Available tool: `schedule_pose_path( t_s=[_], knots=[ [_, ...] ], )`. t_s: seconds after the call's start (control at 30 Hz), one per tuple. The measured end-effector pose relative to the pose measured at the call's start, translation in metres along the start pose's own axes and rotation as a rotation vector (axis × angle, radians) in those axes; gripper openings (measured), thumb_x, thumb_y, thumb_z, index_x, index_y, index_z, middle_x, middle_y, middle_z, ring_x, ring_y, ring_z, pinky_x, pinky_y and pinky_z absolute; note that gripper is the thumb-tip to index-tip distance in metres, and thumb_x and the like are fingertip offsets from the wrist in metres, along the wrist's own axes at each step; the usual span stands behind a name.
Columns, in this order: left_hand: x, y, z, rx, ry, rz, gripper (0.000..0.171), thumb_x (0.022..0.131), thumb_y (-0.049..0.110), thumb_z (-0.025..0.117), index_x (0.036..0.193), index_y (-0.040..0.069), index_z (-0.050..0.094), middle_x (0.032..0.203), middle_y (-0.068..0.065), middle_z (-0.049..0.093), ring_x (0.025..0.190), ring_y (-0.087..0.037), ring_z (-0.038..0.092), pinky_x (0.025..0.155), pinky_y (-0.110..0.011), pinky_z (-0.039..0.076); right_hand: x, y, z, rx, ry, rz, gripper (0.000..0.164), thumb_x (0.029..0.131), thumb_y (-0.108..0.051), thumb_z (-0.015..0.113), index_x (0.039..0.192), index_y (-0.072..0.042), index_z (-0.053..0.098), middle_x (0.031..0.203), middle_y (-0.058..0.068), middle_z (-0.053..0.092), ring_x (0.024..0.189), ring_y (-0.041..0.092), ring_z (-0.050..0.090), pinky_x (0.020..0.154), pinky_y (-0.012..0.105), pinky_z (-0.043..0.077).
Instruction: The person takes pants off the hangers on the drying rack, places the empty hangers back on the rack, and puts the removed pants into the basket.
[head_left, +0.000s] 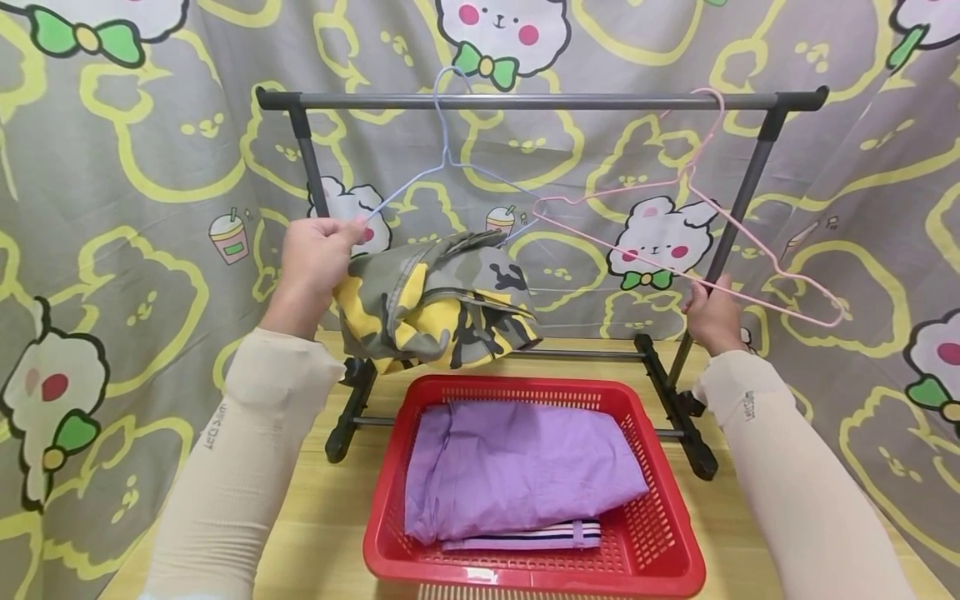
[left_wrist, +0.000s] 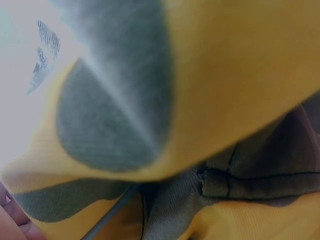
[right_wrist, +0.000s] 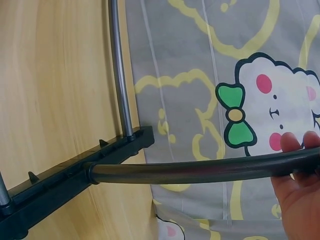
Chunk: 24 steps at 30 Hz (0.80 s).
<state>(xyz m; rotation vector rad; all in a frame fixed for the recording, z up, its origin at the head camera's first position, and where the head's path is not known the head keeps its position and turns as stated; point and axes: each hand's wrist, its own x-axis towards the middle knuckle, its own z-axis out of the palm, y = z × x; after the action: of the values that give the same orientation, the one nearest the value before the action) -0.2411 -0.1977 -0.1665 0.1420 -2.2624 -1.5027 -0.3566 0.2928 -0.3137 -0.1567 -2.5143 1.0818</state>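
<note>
My left hand (head_left: pixel 318 254) pinches the left arm of a light blue clothes hanger (head_left: pixel 444 125), whose hook is over the rack's top bar. A grey, yellow and black camouflage garment (head_left: pixel 442 300) hangs bunched on this hanger beside my fingers. In the left wrist view the camouflage cloth (left_wrist: pixel 225 75) fills most of the picture, and a few fingers (left_wrist: pixel 12 220) show at the lower left edge. My right hand (head_left: pixel 716 321) grips the right upright pole (right_wrist: pixel 210 170) of the clothes rack. A pink hanger (head_left: pixel 693 175) hangs aslant at the right, its lower wire crossing before that hand.
Below stands a red plastic basket (head_left: pixel 678 517) holding a folded purple garment (head_left: pixel 525 467), with a striped band (head_left: pixel 525 536) under its front edge. The rack's black feet (head_left: pixel 678 417) rest on the wooden surface (head_left: pixel 300 517). A patterned curtain (head_left: pixel 172 150) surrounds the back and sides.
</note>
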Motion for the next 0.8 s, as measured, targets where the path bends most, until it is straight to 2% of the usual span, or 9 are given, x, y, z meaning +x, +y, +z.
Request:
schedule_pose_path(
  t_s=[0.17,0.3,0.8],
  knots=[
    [-0.001,-0.001,-0.002,-0.009,-0.002,-0.011,0.038,0.085,0.041,0.06,0.09,0.005,0.071,0.107,-0.007,0.059,0.097,-0.015,0.043,0.068,-0.028,0.038,0.001,0.001,0.0,0.0,-0.005,0.012,0.045,0.097,-0.041,0.021,0.121,-0.004,0.028,0.093,0.016,0.057,0.083,0.033,0.053,0.064,0.037,0.042],
    [-0.003,-0.001,-0.005,0.005,0.012,-0.007,0.038,0.084,0.042,0.061,0.085,0.005,0.071,0.104,-0.007,0.056,0.091,-0.014,0.042,0.062,-0.028,0.037,0.002,0.002,0.001,-0.001,-0.007,0.014,0.046,0.096,-0.043,0.02,0.121,-0.004,0.028,0.093,0.015,0.057,0.085,0.033,0.052,0.065,0.038,0.041],
    [-0.011,0.0,-0.014,0.004,0.045,0.011,0.039,0.083,0.044,0.061,0.079,0.007,0.069,0.092,-0.003,0.05,0.077,-0.014,0.038,0.054,-0.027,0.038,-0.002,0.0,0.001,0.024,0.004,-0.059,0.04,0.099,-0.032,0.02,0.12,0.001,0.029,0.094,0.021,0.055,0.081,0.03,0.053,0.064,0.036,0.041]
  ],
)
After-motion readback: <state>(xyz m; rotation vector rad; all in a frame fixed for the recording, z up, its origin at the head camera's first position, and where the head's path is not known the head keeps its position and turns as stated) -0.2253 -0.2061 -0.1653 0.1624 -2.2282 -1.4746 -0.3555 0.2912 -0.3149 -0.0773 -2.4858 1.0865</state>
